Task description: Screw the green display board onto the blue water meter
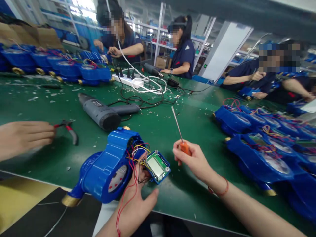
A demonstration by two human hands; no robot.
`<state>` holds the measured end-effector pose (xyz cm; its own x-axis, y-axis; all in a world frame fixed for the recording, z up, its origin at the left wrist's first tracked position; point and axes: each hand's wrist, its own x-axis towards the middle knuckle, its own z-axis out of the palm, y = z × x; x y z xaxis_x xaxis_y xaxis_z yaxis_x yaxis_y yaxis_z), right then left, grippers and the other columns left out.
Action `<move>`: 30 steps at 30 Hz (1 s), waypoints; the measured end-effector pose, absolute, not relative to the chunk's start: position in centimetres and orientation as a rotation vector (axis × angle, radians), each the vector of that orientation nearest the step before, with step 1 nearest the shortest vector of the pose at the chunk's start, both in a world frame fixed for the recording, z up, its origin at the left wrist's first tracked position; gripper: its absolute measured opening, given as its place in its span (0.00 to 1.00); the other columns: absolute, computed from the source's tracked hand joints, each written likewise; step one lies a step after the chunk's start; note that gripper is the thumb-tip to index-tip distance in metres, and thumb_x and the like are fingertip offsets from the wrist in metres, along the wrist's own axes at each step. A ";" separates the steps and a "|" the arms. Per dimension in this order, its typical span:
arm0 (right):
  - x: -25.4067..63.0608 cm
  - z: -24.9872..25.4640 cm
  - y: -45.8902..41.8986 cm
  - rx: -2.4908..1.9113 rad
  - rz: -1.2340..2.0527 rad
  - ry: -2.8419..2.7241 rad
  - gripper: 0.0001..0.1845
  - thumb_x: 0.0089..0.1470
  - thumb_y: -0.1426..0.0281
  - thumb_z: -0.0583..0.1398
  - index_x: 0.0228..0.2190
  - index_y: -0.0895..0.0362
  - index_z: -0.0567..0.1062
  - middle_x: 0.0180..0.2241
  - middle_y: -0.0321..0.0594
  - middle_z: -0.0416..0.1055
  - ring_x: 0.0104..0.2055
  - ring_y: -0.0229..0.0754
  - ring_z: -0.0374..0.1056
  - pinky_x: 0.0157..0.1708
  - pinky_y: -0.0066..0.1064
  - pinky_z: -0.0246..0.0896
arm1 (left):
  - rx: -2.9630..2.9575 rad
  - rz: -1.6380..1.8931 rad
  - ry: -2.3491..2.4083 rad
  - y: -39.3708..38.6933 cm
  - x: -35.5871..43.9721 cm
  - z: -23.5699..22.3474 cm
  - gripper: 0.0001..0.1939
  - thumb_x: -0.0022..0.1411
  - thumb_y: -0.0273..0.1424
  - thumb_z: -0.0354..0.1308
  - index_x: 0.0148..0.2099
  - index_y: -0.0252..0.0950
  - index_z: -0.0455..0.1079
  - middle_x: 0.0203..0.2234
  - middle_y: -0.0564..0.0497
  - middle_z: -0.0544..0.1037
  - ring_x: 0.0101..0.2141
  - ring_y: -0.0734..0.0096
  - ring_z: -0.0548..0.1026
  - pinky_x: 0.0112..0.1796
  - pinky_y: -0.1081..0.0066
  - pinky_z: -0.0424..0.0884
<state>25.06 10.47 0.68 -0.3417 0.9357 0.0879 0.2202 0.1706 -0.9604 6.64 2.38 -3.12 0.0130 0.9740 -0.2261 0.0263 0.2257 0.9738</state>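
My right hand (189, 158) is closed round the orange handle of a screwdriver (182, 140), its metal shaft pointing up and away over the bench. My left hand (135, 194) is beside a blue water meter (103, 168) with brass ends. Its fingers are partly hidden behind a small circuit board with a display (156, 166) and appear to support it at a tilt; the thumb stands apart. Red, yellow, white and black wires (137, 153) run between meter and board. Long red wires trail over my left wrist.
Another person's hand (27, 138) reaches in from the left to red-handled pliers (69, 130). A grey heat gun (101, 112) lies behind the meter. Farther back is a white power strip (128, 80) with cables. Blue meters stand in rows left (66, 67) and right (261, 158). Several co-workers sit opposite.
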 end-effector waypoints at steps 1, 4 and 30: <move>25.5 -0.6 9.9 -1.100 1.254 -1.707 0.14 0.58 0.60 0.60 0.31 0.59 0.72 0.29 0.38 0.69 0.22 0.32 0.62 0.20 0.23 0.62 | 1.064 1.008 1.327 2.3 6.7 -3.1 0.42 0.47 0.35 0.57 0.63 0.37 0.48 0.58 0.37 0.69 0.58 0.54 0.70 0.60 0.55 0.63; 25.7 -2.8 9.2 -1.032 1.351 -1.754 0.19 0.59 0.59 0.60 0.47 0.56 0.75 0.53 0.49 0.68 0.31 0.35 0.70 0.24 0.26 0.68 | 1.059 0.929 1.375 2.3 6.6 -2.8 0.45 0.47 0.36 0.59 0.65 0.37 0.45 0.57 0.38 0.71 0.58 0.52 0.70 0.60 0.54 0.62; 25.7 -3.1 8.0 -0.803 1.099 -2.113 0.41 0.53 0.60 0.66 0.65 0.47 0.57 0.57 0.45 0.64 0.59 0.44 0.62 0.58 0.36 0.60 | 0.922 0.998 1.147 1.9 5.9 -2.9 0.52 0.57 0.26 0.61 0.72 0.41 0.28 0.54 0.45 0.75 0.51 0.67 0.76 0.52 0.72 0.71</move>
